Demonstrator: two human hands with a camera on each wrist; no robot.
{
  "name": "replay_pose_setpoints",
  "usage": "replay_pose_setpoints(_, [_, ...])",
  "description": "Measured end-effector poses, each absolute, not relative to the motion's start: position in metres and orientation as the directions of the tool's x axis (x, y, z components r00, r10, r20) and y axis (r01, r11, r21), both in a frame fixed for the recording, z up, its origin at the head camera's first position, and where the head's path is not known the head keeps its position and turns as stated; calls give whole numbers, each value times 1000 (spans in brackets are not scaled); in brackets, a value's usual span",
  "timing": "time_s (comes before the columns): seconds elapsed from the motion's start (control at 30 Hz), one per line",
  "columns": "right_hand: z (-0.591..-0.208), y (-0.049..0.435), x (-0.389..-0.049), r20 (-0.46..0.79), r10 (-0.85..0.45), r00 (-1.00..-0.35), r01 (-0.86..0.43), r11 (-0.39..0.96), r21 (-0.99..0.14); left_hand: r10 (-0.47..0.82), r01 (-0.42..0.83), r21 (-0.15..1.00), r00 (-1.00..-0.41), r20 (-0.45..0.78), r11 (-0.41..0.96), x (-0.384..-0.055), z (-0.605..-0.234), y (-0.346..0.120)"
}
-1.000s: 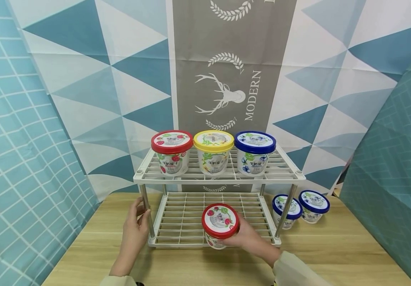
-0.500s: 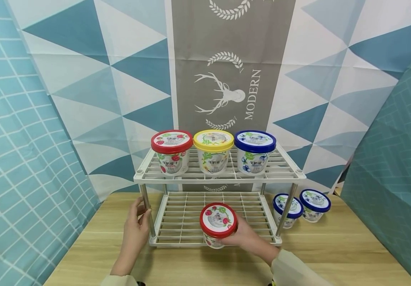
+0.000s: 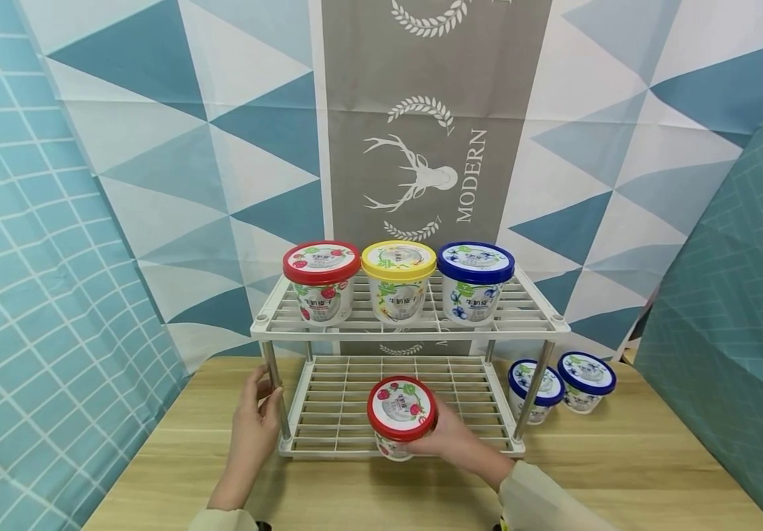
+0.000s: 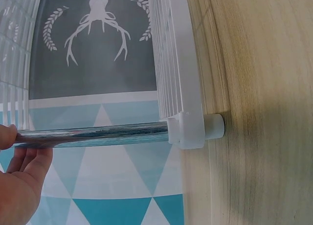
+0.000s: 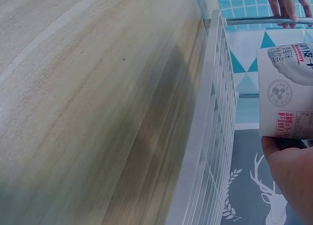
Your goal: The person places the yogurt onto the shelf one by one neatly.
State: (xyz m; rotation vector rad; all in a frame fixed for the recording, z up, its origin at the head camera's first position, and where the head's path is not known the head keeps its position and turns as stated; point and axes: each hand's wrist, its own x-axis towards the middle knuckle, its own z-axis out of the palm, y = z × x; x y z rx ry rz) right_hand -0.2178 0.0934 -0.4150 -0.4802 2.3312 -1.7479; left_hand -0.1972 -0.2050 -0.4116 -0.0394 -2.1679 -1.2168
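Note:
My right hand (image 3: 453, 441) grips a red-lidded paper tub (image 3: 400, 410) from its right side, over the front of the rack's lower shelf (image 3: 335, 383). Strawberry pictures mark its lid. In the right wrist view the tub's printed wall (image 5: 286, 95) shows, apart from the shelf. My left hand (image 3: 255, 419) pinches the rack's front left metal post (image 4: 107, 135), thumb on one side and fingers on the other. On the upper shelf (image 3: 398, 335) stand a red-lidded tub (image 3: 320, 284), a yellow-lidded tub (image 3: 399, 284) and a blue-lidded tub (image 3: 475, 284), side by side.
Two smaller-looking blue-lidded tubs (image 3: 536, 391) (image 3: 585, 382) stand on the wooden table (image 3: 640, 457), right of the rack. The rack's front right post (image 3: 536, 391) partly covers the nearer one. Patterned cloth (image 3: 255, 147) hangs behind and at both sides.
My right hand has shifted the red-lidded tub slightly to the left, in front of the lower shelf. The left hand stays on the post.

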Motion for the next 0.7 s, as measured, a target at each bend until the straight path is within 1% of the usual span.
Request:
replay_pose_setpoints(0.2, [-414,89,-219,52,-358,-932,-154,264,-952,-263,327,750,-794,549,575,-197,-411,-205])
replay_pose_setpoints(0.43, [-419,84,-222,61,-396,-916,-158,219,-963,-278,317,753,-790,546,577,-198,-412,-205])
replay_pose_setpoints(0.7, [-422,78,-224,60,-406,-912,-173,249,-953,-277,320,749,-788,551,580,-198,-411,-205])
